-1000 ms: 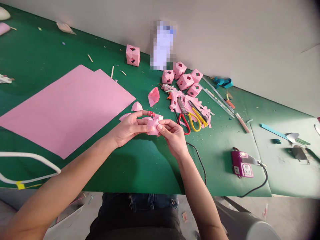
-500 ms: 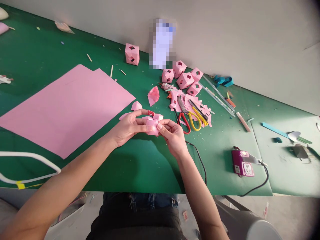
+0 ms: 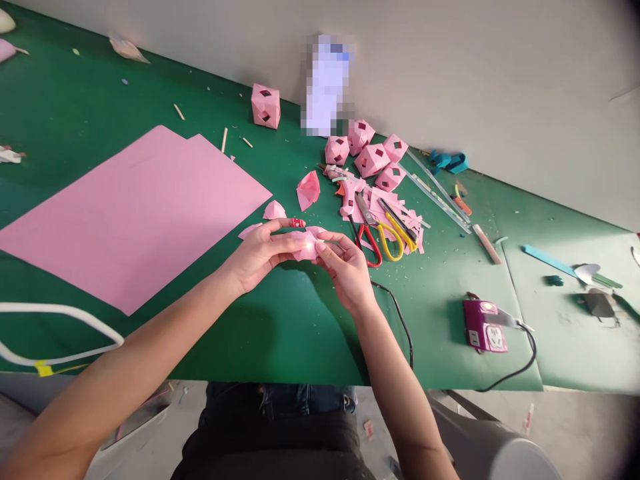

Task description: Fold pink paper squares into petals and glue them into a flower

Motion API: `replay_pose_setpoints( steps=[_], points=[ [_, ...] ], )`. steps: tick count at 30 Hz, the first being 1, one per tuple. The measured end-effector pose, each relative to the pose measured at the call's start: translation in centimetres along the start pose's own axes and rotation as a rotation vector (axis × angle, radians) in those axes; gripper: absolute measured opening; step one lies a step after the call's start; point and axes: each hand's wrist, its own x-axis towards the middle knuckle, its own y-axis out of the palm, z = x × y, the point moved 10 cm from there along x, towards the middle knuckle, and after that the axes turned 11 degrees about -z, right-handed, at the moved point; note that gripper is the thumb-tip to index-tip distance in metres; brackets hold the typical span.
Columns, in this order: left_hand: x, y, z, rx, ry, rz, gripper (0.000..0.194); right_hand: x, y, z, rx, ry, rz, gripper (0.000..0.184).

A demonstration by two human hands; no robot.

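Observation:
Between my two hands is a small folded pink paper piece (image 3: 306,251), held just above the green table. My left hand (image 3: 260,253) pinches its left side, with a red band around one finger. Thumb and fingers of my right hand (image 3: 345,267) close on its right side. Just beyond my left hand lies a folded pink paper piece (image 3: 274,211). Farther back rests an open, cup-like pink paper piece (image 3: 308,191). Several finished-looking pink paper shapes with diamond holes (image 3: 372,160) are grouped by the wall, and a larger pink paper cube (image 3: 265,107) sits apart from them.
Large pink paper sheets (image 3: 135,213) cover the left of the table. Right of my hands lie a pink glue gun (image 3: 349,197), scissors (image 3: 390,241), paper scraps and clear sticks. A phone (image 3: 326,87) leans on the wall; a purple power socket (image 3: 484,325) sits at right.
The pink paper piece has been tilted in my hands, so its upper flaps show less and its front face looks flatter. Both hands keep their hold nearly in place.

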Motion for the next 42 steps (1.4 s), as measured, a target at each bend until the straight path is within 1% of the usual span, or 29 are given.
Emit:
replay_pose_setpoints(
  steps=[2,7,13,16,22,24,27,28,30,33,35,38,40,42],
  points=[
    [-0.1,0.1,0.0,0.012,0.003,-0.004,0.048,-0.1,0.2,0.0,0.014,0.014,0.006,0.046],
    [-0.3,0.4,0.1,0.009,-0.005,-0.001,0.052,-0.1,0.6,0.0,-0.008,0.033,0.041,0.058],
    [-0.5,0.9,-0.4,-0.025,0.001,0.051,0.053,0.2,0.2,0.2,0.010,0.002,0.031,0.053],
    [-0.6,1.0,-0.7,-0.020,0.009,0.064,0.055,0.2,0.3,0.4,0.003,-0.007,0.041,0.053],
    [-0.6,0.4,-0.5,0.073,0.017,0.028,0.065,0.2,0.2,0.5,-0.080,-0.034,0.037,0.056],
    [-0.4,0.1,-0.3,0.084,0.007,0.002,0.065,0.2,0.3,0.3,-0.080,-0.027,0.043,0.055],
    [-0.1,-0.3,-0.2,0.028,-0.019,-0.029,0.060,0.2,0.4,0.3,-0.051,-0.033,0.050,0.049],
    [0.0,-0.3,-0.2,0.007,-0.023,-0.032,0.059,0.1,0.4,0.4,-0.054,-0.058,0.039,0.047],
    [0.1,-0.3,-0.2,-0.019,-0.020,-0.036,0.057,0.0,0.0,1.2,-0.111,-0.160,-0.016,0.042],
    [0.0,-0.2,-0.4,-0.004,0.011,-0.037,0.059,-0.6,-0.7,2.7,-0.289,-0.370,-0.134,0.035],
    [-0.1,-0.2,-0.6,0.020,0.049,-0.033,0.061,-1.0,-0.7,3.3,-0.389,-0.465,-0.171,0.031],
    [-0.2,-0.1,-0.8,0.044,0.093,-0.023,0.063,-1.4,-0.3,3.3,-0.452,-0.505,-0.145,0.030],
    [-0.3,0.0,-0.9,0.052,0.107,-0.013,0.063,-1.4,-0.1,3.0,-0.470,-0.486,-0.118,0.034],
    [-0.4,0.1,-1.0,0.057,0.123,-0.001,0.063,-1.5,-0.1,3.0,-0.477,-0.474,-0.121,0.036]
  ],
)
